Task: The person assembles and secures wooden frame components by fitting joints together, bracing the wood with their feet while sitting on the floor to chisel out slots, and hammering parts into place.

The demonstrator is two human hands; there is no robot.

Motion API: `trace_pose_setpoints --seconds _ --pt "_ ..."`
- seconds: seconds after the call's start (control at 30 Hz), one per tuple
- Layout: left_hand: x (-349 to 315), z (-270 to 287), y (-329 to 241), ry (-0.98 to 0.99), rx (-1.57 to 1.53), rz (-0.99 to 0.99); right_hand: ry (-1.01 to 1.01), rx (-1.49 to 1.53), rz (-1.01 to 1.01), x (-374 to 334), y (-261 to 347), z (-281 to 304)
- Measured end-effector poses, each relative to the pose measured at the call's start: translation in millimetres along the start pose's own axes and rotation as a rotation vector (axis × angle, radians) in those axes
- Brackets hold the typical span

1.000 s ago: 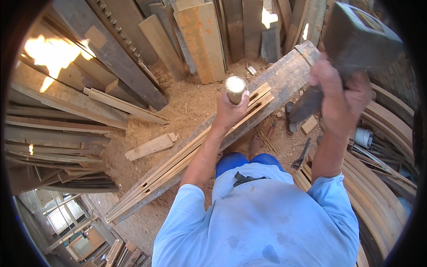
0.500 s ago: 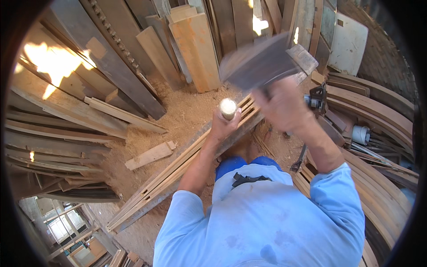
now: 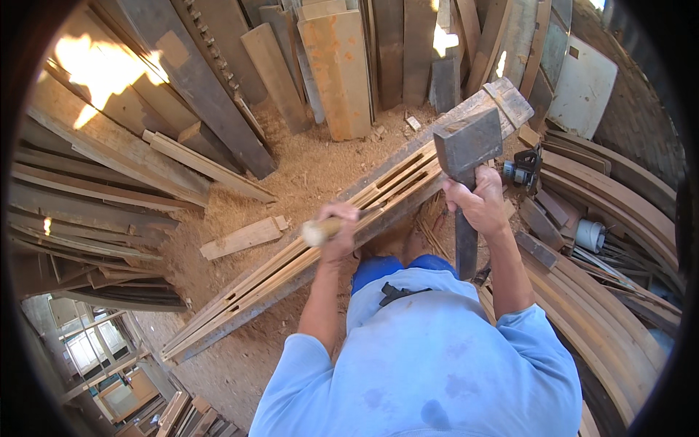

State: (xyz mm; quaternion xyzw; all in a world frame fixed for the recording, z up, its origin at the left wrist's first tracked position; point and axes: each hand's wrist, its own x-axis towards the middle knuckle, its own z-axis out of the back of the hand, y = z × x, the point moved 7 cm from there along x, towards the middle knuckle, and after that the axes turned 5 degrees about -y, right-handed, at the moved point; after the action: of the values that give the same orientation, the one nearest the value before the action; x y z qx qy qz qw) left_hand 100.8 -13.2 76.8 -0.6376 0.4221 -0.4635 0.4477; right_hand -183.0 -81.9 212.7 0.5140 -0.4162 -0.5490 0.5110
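My left hand (image 3: pixel 339 240) is closed round the pale wooden handle of a chisel (image 3: pixel 317 232), tilted over the work, with its dark blade pointing right. Below it lie long wooden strips (image 3: pixel 287 261) side by side on a heavy plank (image 3: pixel 466 109); open slots show in their upper right part. A dark wooden mallet (image 3: pixel 470 146) is in my right hand (image 3: pixel 482 202), gripped by the handle just under its block head. The mallet head hangs over the right end of the strips, and its handle points down toward me.
Sawdust and chips cover the ground, with a loose board (image 3: pixel 244 239) on it. Upright boards (image 3: pixel 335 76) lean at the back. Curved timbers (image 3: pixel 597 320) are stacked on the right, near a power tool (image 3: pixel 523 169) and a white pipe piece (image 3: pixel 588 234).
The mallet has come down from a blurred raised swing to rest lower on the right. My left hand has moved left and nearer, and the chisel has gone from upright to tilted.
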Motion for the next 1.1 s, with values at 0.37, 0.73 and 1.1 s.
trace_pose_setpoints --seconds 0.37,0.73,1.1 --pt "0.1 -34.0 1.0 -0.104 -0.167 0.223 -0.120 0.173 -0.084 -21.6 -20.3 21.0" --pt "138.0 -175.0 -94.5 0.396 0.379 -0.175 -0.298 0.186 0.199 -28.1 43.3 76.0" --pt "143.1 -212.2 -36.7 0.374 0.122 -0.001 -0.371 0.207 0.308 -14.5 59.7 99.2"
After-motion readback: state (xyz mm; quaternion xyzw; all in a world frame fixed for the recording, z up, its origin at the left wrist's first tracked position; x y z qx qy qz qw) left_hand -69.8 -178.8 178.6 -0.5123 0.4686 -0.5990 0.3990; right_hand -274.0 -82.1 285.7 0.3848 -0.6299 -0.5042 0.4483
